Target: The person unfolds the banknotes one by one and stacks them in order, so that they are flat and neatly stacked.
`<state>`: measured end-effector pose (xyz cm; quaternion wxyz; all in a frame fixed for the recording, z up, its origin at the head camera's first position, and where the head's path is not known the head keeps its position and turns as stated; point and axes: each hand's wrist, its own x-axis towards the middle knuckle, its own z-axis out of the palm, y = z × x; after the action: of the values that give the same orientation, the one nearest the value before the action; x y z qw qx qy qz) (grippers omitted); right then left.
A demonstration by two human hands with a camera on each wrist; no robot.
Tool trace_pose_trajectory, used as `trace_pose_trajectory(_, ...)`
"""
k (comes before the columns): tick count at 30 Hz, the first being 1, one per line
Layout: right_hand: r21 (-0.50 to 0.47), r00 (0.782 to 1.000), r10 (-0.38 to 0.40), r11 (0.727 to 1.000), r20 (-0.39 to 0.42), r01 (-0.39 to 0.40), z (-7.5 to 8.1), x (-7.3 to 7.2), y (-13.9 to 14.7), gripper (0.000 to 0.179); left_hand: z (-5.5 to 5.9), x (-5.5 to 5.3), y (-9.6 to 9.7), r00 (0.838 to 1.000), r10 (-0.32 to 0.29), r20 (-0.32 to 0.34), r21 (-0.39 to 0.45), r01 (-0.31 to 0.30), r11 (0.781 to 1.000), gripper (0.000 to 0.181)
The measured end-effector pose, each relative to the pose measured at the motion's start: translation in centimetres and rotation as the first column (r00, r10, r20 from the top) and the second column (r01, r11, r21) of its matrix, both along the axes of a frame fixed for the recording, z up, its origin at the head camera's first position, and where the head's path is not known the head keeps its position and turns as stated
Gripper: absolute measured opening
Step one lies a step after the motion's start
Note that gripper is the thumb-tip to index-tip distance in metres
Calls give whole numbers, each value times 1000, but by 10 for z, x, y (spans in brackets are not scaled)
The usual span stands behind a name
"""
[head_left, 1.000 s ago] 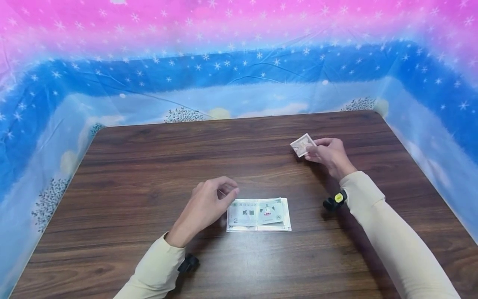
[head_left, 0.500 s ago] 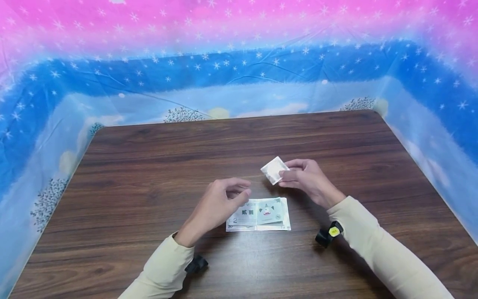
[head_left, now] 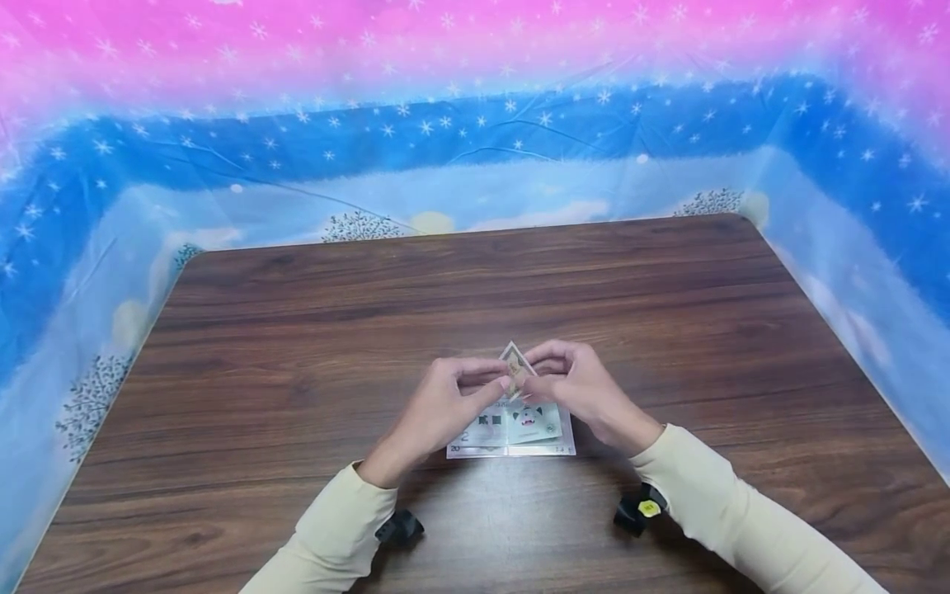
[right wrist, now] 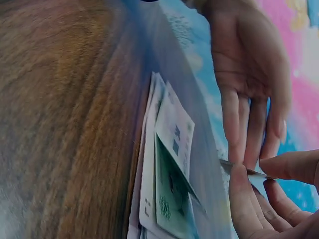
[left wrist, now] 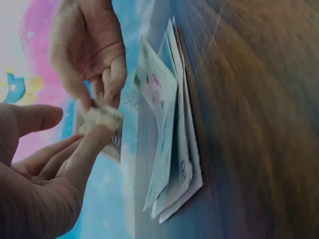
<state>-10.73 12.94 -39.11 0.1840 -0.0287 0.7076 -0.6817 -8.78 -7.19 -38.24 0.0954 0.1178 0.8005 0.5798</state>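
A small folded banknote (head_left: 515,370), brownish and pale, is held up above the stack of greenish banknotes (head_left: 486,451). My right hand (head_left: 590,392) pinches it between thumb and fingers. Coming from the other side, my left hand (head_left: 445,404) has a fingertip against the folded banknote (left wrist: 112,124) in the left wrist view, its thumb standing apart. The top banknote (right wrist: 172,194) of the stack bears a cartoon face and a 2. It carries a centre crease and lifts off the larger notes under it.
The stack lies on a dark wood-grain table (head_left: 297,322). A pink and blue snowflake cloth (head_left: 416,132) hangs around its far and side edges. Black wrist cameras (head_left: 401,526) sit under both sleeves.
My right hand has brought the folded banknote from the right, leftward and nearer, to above the stack. My left hand has shifted slightly right and now meets it. The stack stays in place.
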Motion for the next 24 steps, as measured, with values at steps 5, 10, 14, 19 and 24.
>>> trace_pose_trajectory(5,84,981,27,996,-194,-11,0,7,-10,26,-3,0,4,993,62,98,136,-75,988,36)
trace_pose_trajectory(10,198,931,55,980,-360,19,-3,12,-17,27,-5,0,6,977,147,157,230,-181,956,34)
trace_pose_trajectory(14,217,919,66,976,-390,21,-2,15,-20,30,-7,-1,6,970,192,147,244,-224,944,30)
trace_pose_trajectory(19,215,924,63,976,-376,21,1,17,-22,33,-7,-3,5,967,205,149,222,-235,946,27)
trace_pose_trajectory(24,184,941,46,983,-335,18,3,17,-21,34,-6,-3,2,962,187,197,221,-230,948,25)
